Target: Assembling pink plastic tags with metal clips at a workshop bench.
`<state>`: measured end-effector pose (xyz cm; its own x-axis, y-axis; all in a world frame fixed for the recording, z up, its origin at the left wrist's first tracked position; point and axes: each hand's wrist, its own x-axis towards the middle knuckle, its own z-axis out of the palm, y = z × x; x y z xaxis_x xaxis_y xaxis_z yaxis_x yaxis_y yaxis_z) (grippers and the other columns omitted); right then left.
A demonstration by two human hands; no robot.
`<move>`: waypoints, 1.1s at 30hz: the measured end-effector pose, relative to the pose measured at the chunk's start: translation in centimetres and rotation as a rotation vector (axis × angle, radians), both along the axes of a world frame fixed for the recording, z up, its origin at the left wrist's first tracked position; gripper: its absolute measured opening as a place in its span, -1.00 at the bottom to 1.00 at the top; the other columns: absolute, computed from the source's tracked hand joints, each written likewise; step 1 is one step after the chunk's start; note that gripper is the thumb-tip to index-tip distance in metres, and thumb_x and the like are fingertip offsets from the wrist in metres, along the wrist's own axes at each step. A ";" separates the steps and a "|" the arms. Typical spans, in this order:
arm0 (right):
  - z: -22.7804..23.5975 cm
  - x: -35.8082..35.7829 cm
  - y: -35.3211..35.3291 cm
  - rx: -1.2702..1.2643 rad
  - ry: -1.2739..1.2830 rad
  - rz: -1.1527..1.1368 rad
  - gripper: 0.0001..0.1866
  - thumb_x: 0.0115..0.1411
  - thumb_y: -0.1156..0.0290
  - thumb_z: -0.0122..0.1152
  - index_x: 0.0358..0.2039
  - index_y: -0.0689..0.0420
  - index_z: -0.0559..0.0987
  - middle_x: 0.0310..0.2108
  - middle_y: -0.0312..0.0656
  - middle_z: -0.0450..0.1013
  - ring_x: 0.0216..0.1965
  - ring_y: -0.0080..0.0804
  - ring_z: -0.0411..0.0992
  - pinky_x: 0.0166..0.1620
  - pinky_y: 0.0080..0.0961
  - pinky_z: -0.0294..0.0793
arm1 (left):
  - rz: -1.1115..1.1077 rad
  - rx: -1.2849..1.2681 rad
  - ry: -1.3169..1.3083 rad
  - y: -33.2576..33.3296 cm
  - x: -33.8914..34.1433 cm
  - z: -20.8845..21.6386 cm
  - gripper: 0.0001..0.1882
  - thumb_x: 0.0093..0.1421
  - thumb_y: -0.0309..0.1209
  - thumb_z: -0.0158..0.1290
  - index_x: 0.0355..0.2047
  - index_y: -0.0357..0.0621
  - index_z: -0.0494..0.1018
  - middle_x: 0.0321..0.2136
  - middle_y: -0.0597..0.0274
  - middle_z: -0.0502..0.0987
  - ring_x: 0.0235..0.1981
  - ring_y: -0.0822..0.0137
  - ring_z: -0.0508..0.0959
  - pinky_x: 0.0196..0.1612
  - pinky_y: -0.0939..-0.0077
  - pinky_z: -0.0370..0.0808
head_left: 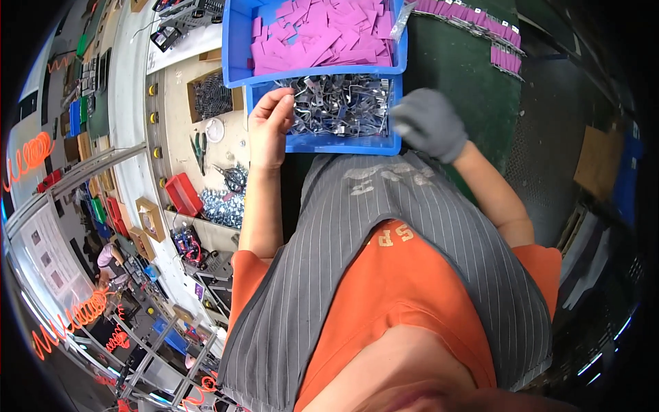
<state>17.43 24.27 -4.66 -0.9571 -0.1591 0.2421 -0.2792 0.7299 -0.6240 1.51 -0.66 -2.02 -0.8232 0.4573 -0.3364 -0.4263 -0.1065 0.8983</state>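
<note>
Seen from above, a blue tray (pixel 322 143) on the table holds a tangled heap of shiny bent metal clips (pixel 340 104). The bare left hand (pixel 270 127) pinches clips at the tray's left edge; the grey-gloved right hand (pixel 429 123) hovers at its right, its fingers' grip unclear.

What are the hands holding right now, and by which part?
The bare left hand has its fingertips in the metal clips in the near blue bin, seemingly pinching one; which part cannot be told. The gloved right hand is blurred; hold unclear.
</note>
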 end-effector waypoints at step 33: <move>-0.9 -3.0 -3.6 -1.222 -0.749 -0.248 -0.74 0.18 0.29 0.06 -0.21 0.19 0.44 -0.40 -0.24 0.43 -0.41 -0.47 0.48 -0.45 -0.65 0.46 | -0.652 -0.695 0.659 3.1 -14.6 2.4 -0.81 0.12 -0.43 0.05 -0.29 -0.26 0.52 -0.55 0.24 0.54 -0.53 0.50 0.50 -0.46 0.63 0.43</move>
<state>14.41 20.65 -5.60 -0.8890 -0.0387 -0.4563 0.4366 -0.3725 -0.8189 -13.08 2.40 0.42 -0.6086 0.7442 -0.2752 0.3541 0.5651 0.7452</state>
